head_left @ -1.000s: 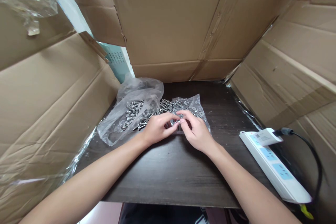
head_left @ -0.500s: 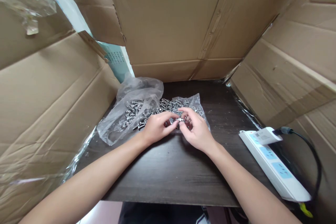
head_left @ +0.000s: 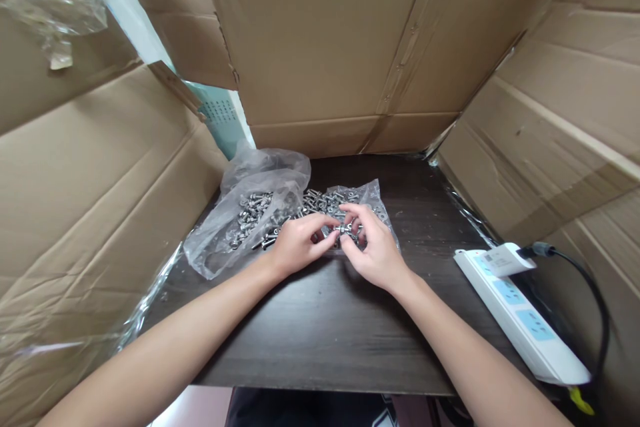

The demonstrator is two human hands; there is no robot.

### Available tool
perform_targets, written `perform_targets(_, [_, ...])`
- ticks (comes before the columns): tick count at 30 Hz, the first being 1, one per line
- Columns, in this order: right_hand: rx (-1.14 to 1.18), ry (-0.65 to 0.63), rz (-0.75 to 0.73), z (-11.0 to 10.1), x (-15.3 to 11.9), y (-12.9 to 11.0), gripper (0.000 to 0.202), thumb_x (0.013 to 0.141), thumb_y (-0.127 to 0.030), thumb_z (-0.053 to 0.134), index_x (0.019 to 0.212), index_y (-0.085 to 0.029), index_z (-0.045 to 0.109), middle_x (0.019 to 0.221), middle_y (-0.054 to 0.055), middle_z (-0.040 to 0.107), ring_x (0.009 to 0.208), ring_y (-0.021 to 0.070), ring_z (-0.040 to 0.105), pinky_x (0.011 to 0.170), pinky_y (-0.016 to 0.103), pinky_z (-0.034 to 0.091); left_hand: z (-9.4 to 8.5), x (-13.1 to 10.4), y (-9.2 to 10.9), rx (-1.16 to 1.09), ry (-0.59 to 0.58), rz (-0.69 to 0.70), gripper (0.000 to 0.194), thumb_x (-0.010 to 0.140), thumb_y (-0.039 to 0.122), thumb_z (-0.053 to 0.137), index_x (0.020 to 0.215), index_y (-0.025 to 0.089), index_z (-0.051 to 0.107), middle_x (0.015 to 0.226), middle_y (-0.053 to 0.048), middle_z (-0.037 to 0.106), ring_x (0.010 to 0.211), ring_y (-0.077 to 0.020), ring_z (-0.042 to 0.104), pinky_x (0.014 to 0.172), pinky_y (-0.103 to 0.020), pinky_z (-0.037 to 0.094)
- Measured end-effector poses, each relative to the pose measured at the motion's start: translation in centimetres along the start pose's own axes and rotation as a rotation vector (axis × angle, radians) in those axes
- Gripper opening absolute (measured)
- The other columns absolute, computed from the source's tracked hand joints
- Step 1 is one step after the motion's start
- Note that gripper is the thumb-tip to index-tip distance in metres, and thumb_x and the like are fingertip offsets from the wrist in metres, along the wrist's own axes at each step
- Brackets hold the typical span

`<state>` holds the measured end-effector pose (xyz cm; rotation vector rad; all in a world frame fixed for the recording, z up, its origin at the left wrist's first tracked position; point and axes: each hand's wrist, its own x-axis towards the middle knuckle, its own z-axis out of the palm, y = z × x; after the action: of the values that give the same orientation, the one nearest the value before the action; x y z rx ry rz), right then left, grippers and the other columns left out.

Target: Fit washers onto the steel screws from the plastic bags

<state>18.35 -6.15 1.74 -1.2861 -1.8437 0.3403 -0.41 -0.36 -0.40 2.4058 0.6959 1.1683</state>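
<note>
One bolt [head_left: 343, 229] sits pinched in our left hand [head_left: 303, 241] over the near part of the small bag [head_left: 371, 193], where our right hand [head_left: 372, 244] hovers beside it, thumb and finger parted.

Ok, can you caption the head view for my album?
Left hand pinches a metal fastener; right hand curves open beside it.

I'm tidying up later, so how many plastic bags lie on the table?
2: a larger bag on the left, and a smaller bag right of it, partly behind the right hand. Others may be hidden.
</note>
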Motion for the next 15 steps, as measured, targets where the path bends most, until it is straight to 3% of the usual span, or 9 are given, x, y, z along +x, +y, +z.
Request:
perform_targets(4, [0.019, -0.017, 0.029, -0.02, 0.08, 0.06, 0.035, 0.094, -0.020, 0.054, 0.128, -0.023, 0.055, 0.095, 0.004, 0.064, 0.080, 0.0185, 0.062, 0.069, 0.031, 0.052, 0.05, 0.01, 0.04, 0.010, 0.008, 0.002, 0.013, 0.097, 0.022, 0.064, 0.106, 0.017, 0.072, 0.096, -0.004, 0.078, 0.065, -0.0103, 0.067, 0.062, -0.020, 0.054])
perform_targets(9, [-0.006, 0.009, -0.038, 0.02, 0.07, 0.06, 0.049, 0.083, -0.011, 0.055, 0.130, -0.023, 0.054, 0.102, 0.005, 0.064, 0.083, 0.0194, 0.062, 0.070, 0.031, 0.053, 0.06, -0.01, 0.04, 0.001, 0.007, 0.006, 0.012, 0.096, 0.021, 0.065, 0.105, 0.016, 0.071, 0.095, -0.004, 0.077, 0.064, -0.0097, 0.066, 0.062, -0.020, 0.054])
perform_targets(15, [0.002, 0.007, 0.010, 0.01, 0.02, 0.22, 0.040, 0.089, -0.017, 0.055, 0.129, -0.022, 0.055, 0.096, 0.004, 0.066, 0.082, 0.0198, 0.064, 0.070, 0.031, 0.052, -0.01, 0.03, 0.09, -0.003, 0.005, -0.002, 0.014, 0.097, 0.022, 0.063, 0.107, 0.017, 0.072, 0.097, -0.004, 0.078, 0.068, -0.0107, 0.069, 0.063, -0.020, 0.055])
